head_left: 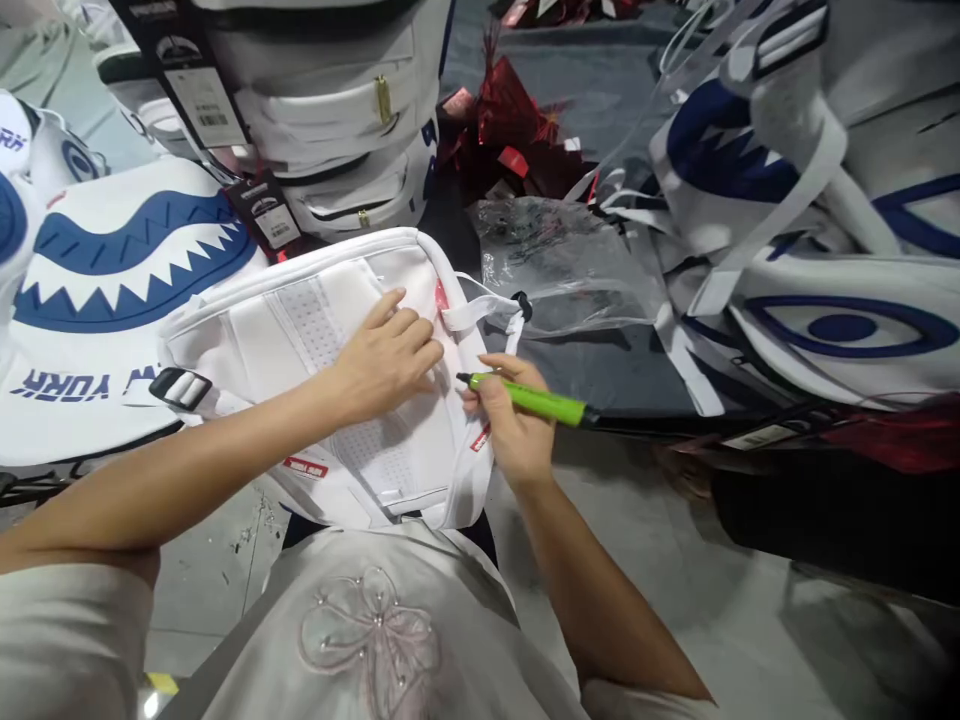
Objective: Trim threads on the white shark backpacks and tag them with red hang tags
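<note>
A white backpack [315, 330] lies back-side up across my lap, its padded mesh panels showing. My left hand [386, 355] rests flat on it with fingers stretched out, pressing the upper edge. My right hand [510, 420] pinches a green marker pen [532, 398], whose dark tip touches the backpack's edge beside a small red tag. A white strap loop [484, 312] with a black buckle sticks out from the backpack's top.
A white backpack with a blue shark-mouth print [112, 270] lies at left. More white backpacks [330, 110] are stacked behind, with black hang tags. Clear plastic bags [570, 265] and similar blue-and-white bags [825, 300] lie at right. Red scraps [510, 110] sit at the back.
</note>
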Available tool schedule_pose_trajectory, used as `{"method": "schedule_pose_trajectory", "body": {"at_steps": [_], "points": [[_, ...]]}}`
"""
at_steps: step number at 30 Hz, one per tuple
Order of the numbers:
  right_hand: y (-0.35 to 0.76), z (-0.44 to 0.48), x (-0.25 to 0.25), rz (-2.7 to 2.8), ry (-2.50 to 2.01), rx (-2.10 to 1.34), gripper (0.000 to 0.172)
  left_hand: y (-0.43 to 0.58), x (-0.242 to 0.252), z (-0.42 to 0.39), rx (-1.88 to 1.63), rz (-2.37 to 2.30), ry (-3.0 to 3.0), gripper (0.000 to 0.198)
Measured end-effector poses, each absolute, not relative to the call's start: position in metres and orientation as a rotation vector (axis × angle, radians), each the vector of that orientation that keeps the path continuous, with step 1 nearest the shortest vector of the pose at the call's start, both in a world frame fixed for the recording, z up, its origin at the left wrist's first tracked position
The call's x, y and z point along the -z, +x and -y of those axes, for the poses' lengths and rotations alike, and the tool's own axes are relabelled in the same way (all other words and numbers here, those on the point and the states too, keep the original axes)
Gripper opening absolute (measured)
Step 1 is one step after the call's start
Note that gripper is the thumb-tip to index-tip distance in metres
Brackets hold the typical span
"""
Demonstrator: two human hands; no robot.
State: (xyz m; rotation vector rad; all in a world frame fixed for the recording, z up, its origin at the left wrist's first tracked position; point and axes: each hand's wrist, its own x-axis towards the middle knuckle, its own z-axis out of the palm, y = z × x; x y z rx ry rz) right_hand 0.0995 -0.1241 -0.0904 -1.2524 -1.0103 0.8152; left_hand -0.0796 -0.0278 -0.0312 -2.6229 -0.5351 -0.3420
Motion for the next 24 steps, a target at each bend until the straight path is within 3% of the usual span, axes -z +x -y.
{"method": "schedule_pose_trajectory", "body": {"at_steps": [7,13,19,24], "points": [[0.09,0.126,0.099,0.884,-1.382,-0.729,0.028,-0.089,0.048,0.05,0.624,0.524,-2.585,0.005],[0.077,0.122,0.094,0.983,-1.444,-0.555,0.02,-0.092,0.06,0.054,0.764,0.509,-2.56,0.011],[0.077,0.115,0.102,1.148,-1.492,-0.389,0.02,-0.093,0.061,0.05,0.582,0.65,-2.762,0.023],[0.072,0.111,0.106,1.087,-1.477,-0.441,0.021,-0.09,0.063,0.044,0.413,0.926,-3.036,0.031]]}}
